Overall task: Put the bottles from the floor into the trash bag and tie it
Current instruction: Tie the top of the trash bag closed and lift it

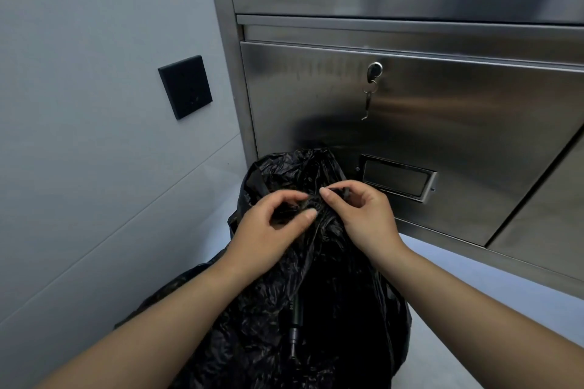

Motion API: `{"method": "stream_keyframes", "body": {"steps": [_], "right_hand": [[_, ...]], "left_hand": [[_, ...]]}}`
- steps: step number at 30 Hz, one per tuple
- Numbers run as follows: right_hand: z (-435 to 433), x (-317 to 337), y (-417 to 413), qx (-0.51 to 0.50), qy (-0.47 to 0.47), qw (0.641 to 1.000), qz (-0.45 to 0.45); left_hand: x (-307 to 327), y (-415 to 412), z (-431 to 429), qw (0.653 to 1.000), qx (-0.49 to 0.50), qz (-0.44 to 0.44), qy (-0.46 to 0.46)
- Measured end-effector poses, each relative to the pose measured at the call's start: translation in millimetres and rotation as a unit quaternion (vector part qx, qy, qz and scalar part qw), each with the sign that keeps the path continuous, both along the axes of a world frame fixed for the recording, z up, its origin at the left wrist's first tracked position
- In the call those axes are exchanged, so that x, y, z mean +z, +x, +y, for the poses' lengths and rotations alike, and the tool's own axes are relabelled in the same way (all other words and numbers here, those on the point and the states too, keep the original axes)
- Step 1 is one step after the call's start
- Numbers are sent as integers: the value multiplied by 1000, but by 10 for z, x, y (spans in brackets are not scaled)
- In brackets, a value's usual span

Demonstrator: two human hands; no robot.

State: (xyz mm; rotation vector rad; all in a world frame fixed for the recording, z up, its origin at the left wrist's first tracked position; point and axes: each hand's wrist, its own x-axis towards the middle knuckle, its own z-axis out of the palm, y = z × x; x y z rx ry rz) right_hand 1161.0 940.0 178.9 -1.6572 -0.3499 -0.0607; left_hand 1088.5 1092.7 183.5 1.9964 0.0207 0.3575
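Trash bag [316,309]: black, thin film, stands on the floor just in front of the steel cabinet [442,136], below the key [374,69] hanging in its lower door. The mouth is gathered into a crumpled neck. We see no bottles on the strip of floor beside the cabinet; we judge they are already inside, though the film is opaque and we cannot confirm it.

Left hand [268,227]: fingers curled, thumb pressing a bunch of the gathered film at the neck.
Right hand [360,215]: thumb and forefinger pinch a thin twisted strand of film, other fingers loosely curled. The two hands nearly touch, in front of the cabinet door and just left of its label holder [396,178].

Handling, our judgement: the film is soft, limp and slick, with no stiffness of its own, and it will stretch or tear if yanked. The load is probably light but lumpy. The best hold is on the twisted ends close to the neck, pinched firmly and drawn apart evenly to seat the knot. We should lift by the knotted neck, not the side wall.
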Motion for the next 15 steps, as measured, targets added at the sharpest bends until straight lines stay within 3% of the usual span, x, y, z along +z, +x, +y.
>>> {"method": "stream_keyframes", "body": {"steps": [3, 8, 12, 15], "right_hand": [[12, 6, -15, -5, -14, 1000, -3], [-8, -21, -8, 24, -24, 999, 3], [-46, -60, -12, 132, -3, 990, 50], [-94, -133, -58, 196, -67, 978, 36]], "left_hand": [[5, -48, -45, 994, -16, -58, 91], [-31, -49, -29, 985, 1, -84, 148], [-56, 1, 67, 989, 64, -75, 111], [-48, 62, 144, 990, 107, -64, 58]]}}
